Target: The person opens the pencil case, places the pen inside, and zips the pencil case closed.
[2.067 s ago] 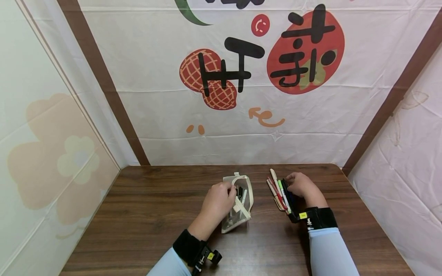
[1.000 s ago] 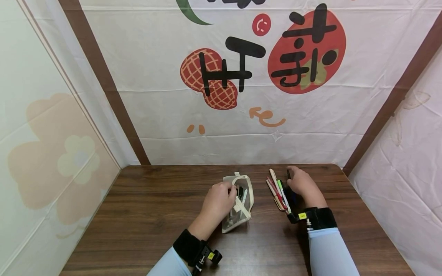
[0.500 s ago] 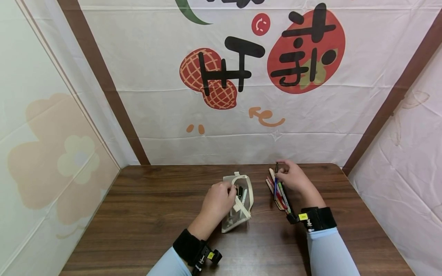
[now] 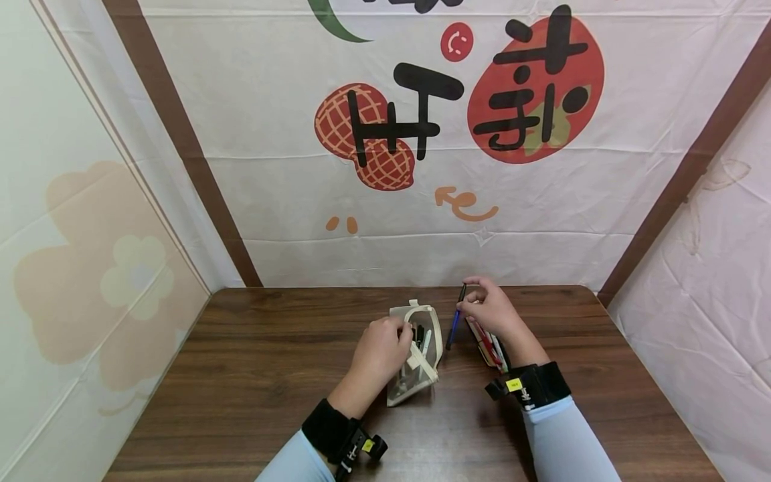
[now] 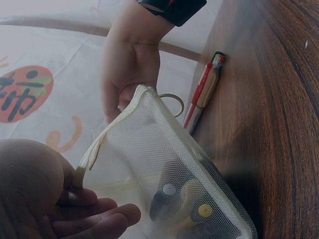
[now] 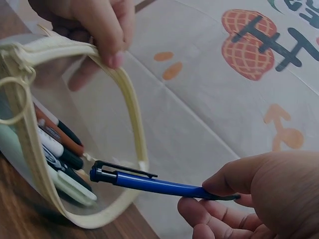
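Note:
My left hand [image 4: 382, 348] pinches the cream zip edge of a see-through mesh pencil case [image 4: 412, 385], which stands with its mouth open toward the right. Several pens [image 6: 60, 149] lie inside it. My right hand [image 4: 490, 311] pinches a blue pen [image 6: 154, 184] with a black clip between thumb and fingers. In the right wrist view the pen's clip end overlaps the case's open mouth; the head view has the pen just right of the case, tilted. The zip's pull ring [image 5: 173, 103] hangs at the case's corner.
Under my right hand lie several more pens, among them a red one [image 4: 483, 335], partly hidden by the hand. The brown wooden table [image 4: 253, 388] ends at a printed cloth backdrop [image 4: 301, 261] behind. Each wrist wears a black camera strap [image 4: 545, 385].
My right hand has picked the blue pen up from the right side of the pens and carried it left, over them, toward the case. The left hand and the case stay in place.

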Demonstrator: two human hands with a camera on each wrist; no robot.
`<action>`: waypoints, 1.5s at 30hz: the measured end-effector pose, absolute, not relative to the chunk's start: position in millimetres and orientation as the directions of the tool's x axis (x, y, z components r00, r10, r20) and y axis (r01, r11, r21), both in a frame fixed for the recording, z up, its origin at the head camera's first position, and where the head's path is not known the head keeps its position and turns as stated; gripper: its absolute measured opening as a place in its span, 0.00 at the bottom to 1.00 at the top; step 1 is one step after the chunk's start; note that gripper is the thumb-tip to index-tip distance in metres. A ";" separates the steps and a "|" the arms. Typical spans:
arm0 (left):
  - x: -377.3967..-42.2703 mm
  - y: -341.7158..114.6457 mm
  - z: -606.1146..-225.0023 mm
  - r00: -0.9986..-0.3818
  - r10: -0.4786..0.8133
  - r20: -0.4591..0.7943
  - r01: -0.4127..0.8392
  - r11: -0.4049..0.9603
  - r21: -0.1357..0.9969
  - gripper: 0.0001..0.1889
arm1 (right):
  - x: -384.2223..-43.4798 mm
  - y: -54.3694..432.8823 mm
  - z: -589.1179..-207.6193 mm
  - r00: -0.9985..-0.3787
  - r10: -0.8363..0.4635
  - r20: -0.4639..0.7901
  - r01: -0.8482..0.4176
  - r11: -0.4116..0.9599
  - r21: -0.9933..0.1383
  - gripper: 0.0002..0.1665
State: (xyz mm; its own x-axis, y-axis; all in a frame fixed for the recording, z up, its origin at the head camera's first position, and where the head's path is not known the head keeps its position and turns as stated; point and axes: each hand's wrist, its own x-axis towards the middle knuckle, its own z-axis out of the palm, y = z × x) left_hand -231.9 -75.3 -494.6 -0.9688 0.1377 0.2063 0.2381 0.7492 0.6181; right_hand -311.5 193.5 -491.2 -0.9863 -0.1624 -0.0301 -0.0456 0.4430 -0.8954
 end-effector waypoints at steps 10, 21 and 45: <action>-232.8 -74.3 -494.7 -0.970 0.126 0.209 0.230 0.757 0.612 0.20 | -307.4 167.4 -496.2 -0.967 -0.251 -0.042 -0.057 0.376 -0.925 0.34; -234.1 -73.8 -494.6 -0.970 0.130 0.208 0.233 0.756 0.612 0.18 | -299.2 145.1 -502.5 -0.916 -0.391 -0.087 -0.046 0.318 -0.947 0.31; -233.0 -74.4 -494.1 -0.972 0.128 0.198 0.226 0.739 0.635 0.18 | -292.4 129.8 -505.0 -0.906 -0.406 -0.124 -0.087 0.463 -0.882 0.13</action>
